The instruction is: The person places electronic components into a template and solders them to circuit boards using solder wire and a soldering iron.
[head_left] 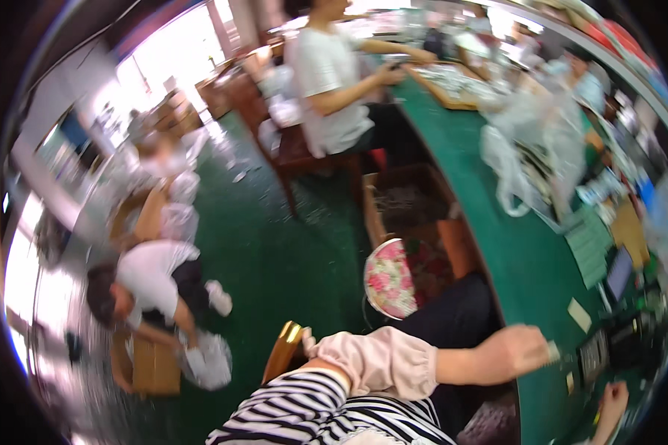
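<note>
My left hand (513, 350) reaches out over the green table (525, 297) from a pale pink oversleeve. It is blurred, and its fingers look closed around a small pale piece (553, 351) that juts past the fingertips. Lower down, near the right rim, my right hand (613, 402) is over the table with its fingers drawn together; whatever they hold is too small and blurred to name. A pale slip (580, 315) lies beyond my left hand, close to a dark device (595, 354).
A co-worker (334, 89) sits farther along the table by a tray (453, 87) of small parts. Clear plastic bags (534, 141) stand on the table. A floral round cushion (390, 278) and a box (378, 200) are beside it. Another person (152, 285) bends over a carton (156, 367).
</note>
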`<state>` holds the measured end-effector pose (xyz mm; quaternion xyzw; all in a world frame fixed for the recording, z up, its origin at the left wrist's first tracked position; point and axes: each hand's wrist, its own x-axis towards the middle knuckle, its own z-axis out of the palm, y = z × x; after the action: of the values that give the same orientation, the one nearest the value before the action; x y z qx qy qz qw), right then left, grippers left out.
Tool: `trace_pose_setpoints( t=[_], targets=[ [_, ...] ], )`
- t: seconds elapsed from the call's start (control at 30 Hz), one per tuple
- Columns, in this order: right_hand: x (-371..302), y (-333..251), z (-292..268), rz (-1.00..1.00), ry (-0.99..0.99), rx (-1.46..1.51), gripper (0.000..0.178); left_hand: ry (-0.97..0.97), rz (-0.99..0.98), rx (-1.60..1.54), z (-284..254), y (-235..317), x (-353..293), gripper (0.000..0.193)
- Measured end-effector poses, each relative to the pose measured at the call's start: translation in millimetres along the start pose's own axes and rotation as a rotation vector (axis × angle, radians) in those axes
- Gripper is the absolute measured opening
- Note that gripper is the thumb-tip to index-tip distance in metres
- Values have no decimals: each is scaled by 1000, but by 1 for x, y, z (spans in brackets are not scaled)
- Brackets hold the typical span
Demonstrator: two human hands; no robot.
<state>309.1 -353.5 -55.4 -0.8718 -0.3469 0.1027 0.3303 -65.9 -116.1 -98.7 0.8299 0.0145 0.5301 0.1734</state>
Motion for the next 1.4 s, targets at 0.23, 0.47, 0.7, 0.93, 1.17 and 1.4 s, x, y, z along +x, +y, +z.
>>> trace_pose_setpoints(
  t=[0.23, 0.47, 0.7, 0.93, 1.17, 1.4],
  targets=[
    [-39, -69, 6, -82, 201, -149, 16, -297, -218, -69, 7, -14, 17, 41],
    [-35, -84, 0, -189, 218, -207, 18, -365, -322, 30, 1, 4, 32, 32],
    [-51, -84, -9, -248, 276, -173, 19, -633, -451, -604, 70, 70, 69, 27],
    [-67, -98, -11, -310, 283, -116, 18, -658, -699, -729, 134, 92, 92, 47],
    [-72, -109, -12, -291, 206, -108, 15, -682, -1133, -1267, 173, 80, 95, 33],
    [-77, -111, -22, -335, 229, -73, 14, -622, -1125, -1009, 176, 81, 92, 28]
  ],
)
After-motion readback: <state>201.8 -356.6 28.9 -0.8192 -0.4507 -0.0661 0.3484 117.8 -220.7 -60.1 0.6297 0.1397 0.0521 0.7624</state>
